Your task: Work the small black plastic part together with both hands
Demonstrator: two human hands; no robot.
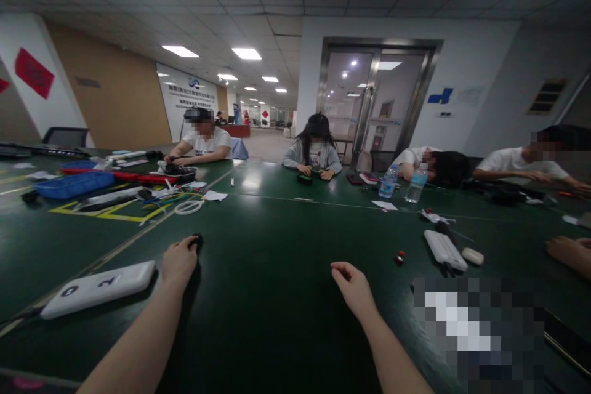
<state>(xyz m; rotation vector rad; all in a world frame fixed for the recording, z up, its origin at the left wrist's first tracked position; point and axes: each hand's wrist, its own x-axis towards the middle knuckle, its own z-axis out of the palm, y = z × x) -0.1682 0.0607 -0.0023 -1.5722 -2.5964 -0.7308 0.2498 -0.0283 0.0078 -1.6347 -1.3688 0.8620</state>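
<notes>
Left hand (179, 261): clenching, with a small black object (197, 242) pinched at the fingertips; its exact kind is too small to tell. Right hand (353, 286): released, fingers loosely bent, grasping nothing, reaching over the green counter (286, 320).

Nearby: a white numbered box (98, 289) is lying just left of the left hand. A small red-and-black plug (399, 257) is sitting ahead of the right hand. Farther right, a white ribbed box (444, 250) is lying just beside a pale oval case (473, 256). Another person's hand (570, 253) is entering at the right edge.

Beyond: a blue tray (74, 184), a coil of white cable (188, 207) and a water bottle (418, 183) are standing on the counter, while a seated person (314, 148) is working across it.
</notes>
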